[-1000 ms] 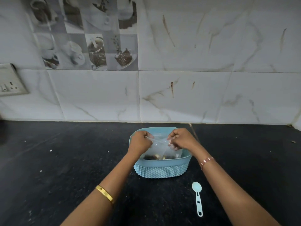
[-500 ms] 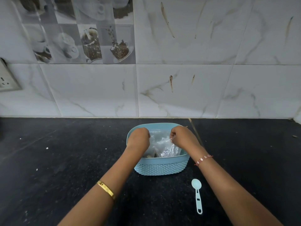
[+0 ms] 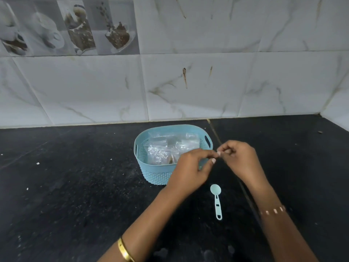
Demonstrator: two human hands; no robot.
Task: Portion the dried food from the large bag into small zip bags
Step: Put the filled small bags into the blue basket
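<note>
A light blue woven basket (image 3: 151, 133) stands on the black counter near the wall. Inside it lie crumpled clear plastic bags (image 3: 160, 151), with a bit of brown dried food (image 3: 171, 159) showing at the front. My left hand (image 3: 190, 167) is in front of the basket's right front corner, fingers curled. My right hand (image 3: 239, 159) is just to the right of the basket, also curled. The fingertips of both hands meet in a pinch, and I see nothing between them. A small light blue spoon (image 3: 217, 199) lies on the counter below my hands.
The black counter (image 3: 75, 186) runs left and right of the basket with small white crumbs on it. White marble-look tiles (image 3: 188, 82) form the wall behind, and a side wall closes the far right corner.
Both hands have let go of the clear bag, left the basket and moved right and toward me. The bag now lies in the basket. The view has shifted.
</note>
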